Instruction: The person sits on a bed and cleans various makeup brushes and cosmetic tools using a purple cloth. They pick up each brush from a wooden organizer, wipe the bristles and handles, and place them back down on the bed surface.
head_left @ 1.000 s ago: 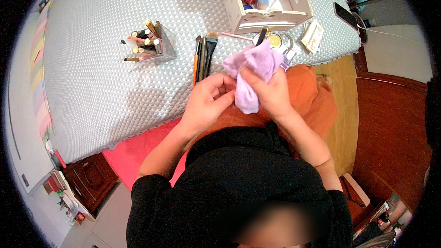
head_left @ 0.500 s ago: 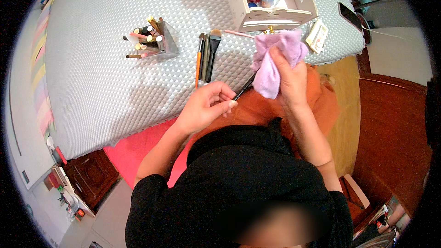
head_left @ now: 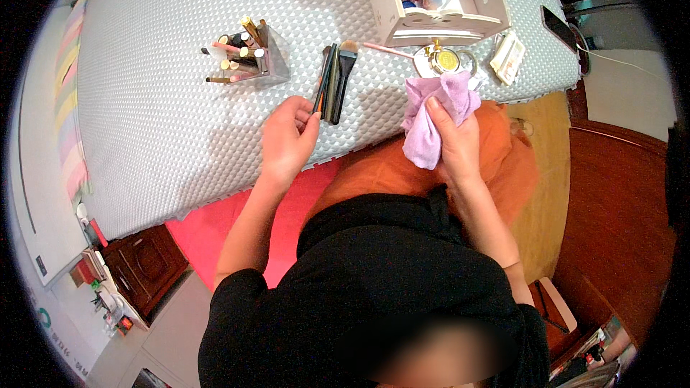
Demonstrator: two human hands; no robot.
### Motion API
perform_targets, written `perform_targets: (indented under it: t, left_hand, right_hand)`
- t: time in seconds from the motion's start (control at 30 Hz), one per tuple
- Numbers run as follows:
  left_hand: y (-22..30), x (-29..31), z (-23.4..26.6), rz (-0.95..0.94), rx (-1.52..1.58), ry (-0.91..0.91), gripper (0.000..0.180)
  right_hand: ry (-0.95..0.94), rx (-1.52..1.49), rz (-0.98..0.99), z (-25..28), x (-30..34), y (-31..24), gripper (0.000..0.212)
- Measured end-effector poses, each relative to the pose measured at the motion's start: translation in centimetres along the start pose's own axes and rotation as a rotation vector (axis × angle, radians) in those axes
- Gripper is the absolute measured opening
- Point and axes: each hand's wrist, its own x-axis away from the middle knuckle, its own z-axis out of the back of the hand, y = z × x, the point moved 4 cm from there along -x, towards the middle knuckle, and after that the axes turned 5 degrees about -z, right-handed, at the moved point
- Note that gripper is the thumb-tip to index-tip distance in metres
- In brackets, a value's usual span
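Note:
Over the near part of the grey quilted cover point(head_left: 180, 93), my left hand point(head_left: 287, 136) pinches a slim black makeup brush point(head_left: 325, 80) by one end. It lies along a small row of makeup brushes; whether it touches the cover I cannot tell. Beside it is a wide black brush point(head_left: 346, 75) with a tan tip, and an orange-handled brush is mostly covered. My right hand point(head_left: 458, 136) is closed around a crumpled lilac cloth point(head_left: 431, 115), held above my orange-clad lap near the cover's edge. No brush shows in the cloth.
A clear holder point(head_left: 277, 65) with several cosmetic sticks stands left of the brushes. At the back right are a white open box point(head_left: 445, 29), a yellow round item point(head_left: 447, 61), a pale pink stick point(head_left: 388, 49), a pale packet point(head_left: 507, 57) and a phone point(head_left: 559, 27).
My left hand has carried the black brush away from the cloth, up and left to the brush row. My right hand keeps the cloth, slightly lower, and the yellow round item now shows.

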Motion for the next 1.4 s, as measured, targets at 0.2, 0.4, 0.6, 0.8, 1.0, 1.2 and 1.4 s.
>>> perform_targets:
  t: [0.2,0.4,0.6,0.8,1.0,1.2,1.4]
  left_hand:
    - [1.1,-0.2,-0.5,-0.035,0.003,-0.006,0.015]
    - [0.5,-0.2,-1.1,-0.069,-0.026,-0.029,0.018]
    - [2.2,0.2,0.7,-0.262,-0.146,0.111,0.017]
    - [5.2,0.1,6.8,-0.596,-0.211,0.629,0.027]
    - [5.2,-0.9,10.3,-0.435,-0.421,0.652,0.027]
    - [4.8,-1.1,10.1,-0.5,-0.626,0.618,0.02]
    - [8.5,1.4,12.1,-0.524,-0.16,0.681,0.013]
  right_hand:
    - [-0.008,-0.011,-0.015,-0.1,0.1,0.6,0.03]
    - [-0.012,0.008,-0.013,-0.1,0.3,1.0,0.029]
    - [-0.014,0.011,-0.054,-0.7,0.7,0.6,0.03]
    - [-0.018,-0.007,-0.057,-1.1,1.0,0.6,0.03]
    - [-0.055,0.032,-0.072,-0.7,0.8,1.3,0.033]
    - [-0.065,0.035,-0.066,-0.8,0.8,1.5,0.033]
    - [-0.043,0.071,-0.059,-0.6,0.7,1.9,0.036]
